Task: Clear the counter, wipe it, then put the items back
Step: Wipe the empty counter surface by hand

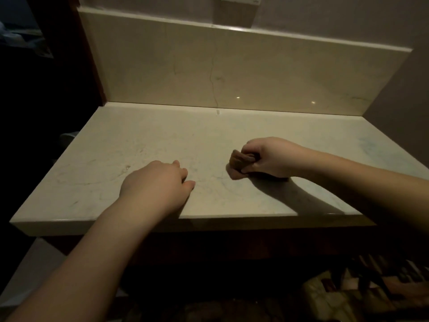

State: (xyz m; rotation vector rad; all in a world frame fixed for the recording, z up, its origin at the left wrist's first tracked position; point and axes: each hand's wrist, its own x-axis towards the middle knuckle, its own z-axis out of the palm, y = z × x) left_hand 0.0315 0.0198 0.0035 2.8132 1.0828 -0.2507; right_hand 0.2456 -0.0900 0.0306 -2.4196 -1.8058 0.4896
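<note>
We see the counter (pixel 139 145), a pale marbled slab with a matching backsplash (pixel 232 73) standing upright along its far edge. The right hand (pixel 269 159) rests on the counter right of centre, its fingers clenched round a bunched brown cloth (pixel 239 162). The cloth touches the slab and protrudes from the hand toward the left. The left hand (pixel 157 182) lies palm down near the front edge, left of the cloth and apart from it, fingers relaxed and grasping nothing. We note patterned flooring (pixel 362 289) below the counter at lower right.
</note>
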